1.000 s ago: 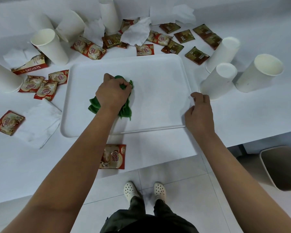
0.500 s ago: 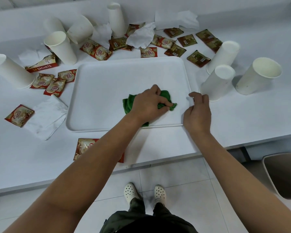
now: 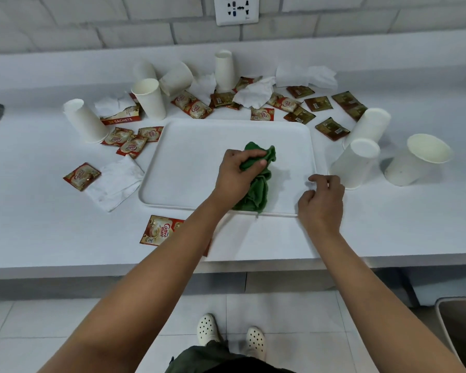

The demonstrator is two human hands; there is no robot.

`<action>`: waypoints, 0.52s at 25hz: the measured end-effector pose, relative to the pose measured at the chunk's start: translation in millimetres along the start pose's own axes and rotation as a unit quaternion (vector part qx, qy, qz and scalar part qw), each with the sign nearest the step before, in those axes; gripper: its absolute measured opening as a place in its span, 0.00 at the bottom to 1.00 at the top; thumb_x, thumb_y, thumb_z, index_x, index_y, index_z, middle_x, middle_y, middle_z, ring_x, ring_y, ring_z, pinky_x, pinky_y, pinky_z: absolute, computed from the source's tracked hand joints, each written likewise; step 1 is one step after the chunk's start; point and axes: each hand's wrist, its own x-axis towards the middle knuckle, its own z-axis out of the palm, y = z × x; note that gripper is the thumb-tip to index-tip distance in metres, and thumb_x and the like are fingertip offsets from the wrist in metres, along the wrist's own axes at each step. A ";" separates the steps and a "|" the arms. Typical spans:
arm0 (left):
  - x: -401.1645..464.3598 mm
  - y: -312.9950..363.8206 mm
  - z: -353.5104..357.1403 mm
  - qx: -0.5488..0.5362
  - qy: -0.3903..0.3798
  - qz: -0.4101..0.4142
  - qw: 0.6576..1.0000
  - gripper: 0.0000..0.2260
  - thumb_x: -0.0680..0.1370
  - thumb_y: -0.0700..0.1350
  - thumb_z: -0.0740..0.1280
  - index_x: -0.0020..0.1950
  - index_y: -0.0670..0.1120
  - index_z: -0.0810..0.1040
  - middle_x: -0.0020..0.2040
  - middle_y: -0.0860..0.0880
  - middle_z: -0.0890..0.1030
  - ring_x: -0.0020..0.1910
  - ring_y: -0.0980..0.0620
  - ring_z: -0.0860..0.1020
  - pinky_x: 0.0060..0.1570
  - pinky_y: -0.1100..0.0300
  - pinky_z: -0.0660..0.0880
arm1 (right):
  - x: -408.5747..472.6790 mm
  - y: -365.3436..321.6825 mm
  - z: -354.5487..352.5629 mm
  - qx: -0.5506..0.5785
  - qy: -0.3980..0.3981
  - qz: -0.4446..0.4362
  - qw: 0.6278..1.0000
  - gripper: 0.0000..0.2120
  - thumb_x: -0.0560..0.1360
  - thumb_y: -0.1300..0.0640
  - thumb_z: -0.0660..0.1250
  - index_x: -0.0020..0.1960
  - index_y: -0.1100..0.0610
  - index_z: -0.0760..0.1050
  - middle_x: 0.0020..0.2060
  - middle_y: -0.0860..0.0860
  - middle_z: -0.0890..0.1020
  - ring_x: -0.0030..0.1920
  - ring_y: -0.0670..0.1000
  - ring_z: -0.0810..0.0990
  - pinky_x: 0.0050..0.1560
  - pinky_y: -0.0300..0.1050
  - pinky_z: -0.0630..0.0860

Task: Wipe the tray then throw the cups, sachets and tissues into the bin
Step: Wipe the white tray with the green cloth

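A white tray [image 3: 189, 162] lies flat on the white counter. My left hand [image 3: 237, 170] grips a crumpled green cloth [image 3: 257, 189] on the tray's right half; the cloth trails down to the near rim. My right hand [image 3: 320, 203] pinches the tray's near right corner with curled fingers. White paper cups stand or lie around the tray, such as one [image 3: 354, 162] just right of it and one [image 3: 148, 99] at the back left. Red and brown sachets [image 3: 159, 230] and crumpled tissues [image 3: 116, 181] are scattered around.
A grey bin [image 3: 460, 332] stands on the floor at the lower right, partly cut off. A sachet box [image 3: 121, 118] lies at the back left. A wall socket [image 3: 237, 9] sits above the counter. My feet [image 3: 230, 335] are on the tiled floor.
My left hand has swept the green cloth from the tray's left side to its right half. My right hand stayed at the tray's corner. The view has tilted up.
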 end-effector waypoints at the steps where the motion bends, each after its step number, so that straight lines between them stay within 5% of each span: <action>1: -2.5 3.4 -6.2 -0.038 0.014 -0.006 0.999 0.05 0.76 0.43 0.68 0.50 0.51 0.79 0.48 0.50 0.72 0.47 0.61 0.74 0.55 0.69 0.73 | -0.7 0.1 -0.1 -0.008 0.007 -0.015 1.000 0.15 0.70 0.68 0.59 0.56 0.64 0.75 0.52 0.62 0.74 0.52 0.63 0.73 0.42 0.47 0.70; 3: -6.9 8.8 -17.4 -0.089 0.044 -0.009 0.995 0.05 0.77 0.42 0.66 0.45 0.52 0.73 0.47 0.49 0.75 0.45 0.54 0.77 0.52 0.58 0.77 | -0.8 -0.8 0.2 -0.042 0.023 -0.055 0.997 0.15 0.68 0.67 0.59 0.54 0.64 0.75 0.49 0.63 0.76 0.46 0.64 0.75 0.38 0.48 0.71; 7: -18.1 13.7 -33.4 -0.171 0.087 -0.055 0.980 0.08 0.79 0.44 0.63 0.47 0.53 0.64 0.47 0.47 0.76 0.42 0.51 0.78 0.43 0.59 0.79 | 4.1 -18.5 -5.5 -0.094 0.065 -0.173 0.978 0.15 0.69 0.59 0.58 0.53 0.61 0.76 0.47 0.61 0.78 0.42 0.62 0.76 0.37 0.48 0.72; 10: -24.5 15.1 -43.0 -0.253 0.079 -0.097 0.959 0.13 0.79 0.45 0.63 0.58 0.53 0.61 0.52 0.44 0.78 0.49 0.47 0.79 0.52 0.51 0.78 | 2.6 -60.4 -13.0 0.109 -0.065 -0.189 0.974 0.20 0.72 0.48 0.57 0.56 0.60 0.75 0.52 0.56 0.76 0.51 0.55 0.75 0.48 0.43 0.72; 13: -27.6 20.7 -61.8 -0.345 0.064 -0.119 0.929 0.16 0.80 0.44 0.61 0.66 0.49 0.61 0.53 0.46 0.79 0.49 0.50 0.80 0.49 0.53 0.79 | -7.9 -105.4 -16.4 0.312 -0.200 -0.163 0.915 0.29 0.70 0.36 0.58 0.62 0.54 0.71 0.57 0.48 0.72 0.55 0.42 0.72 0.52 0.29 0.68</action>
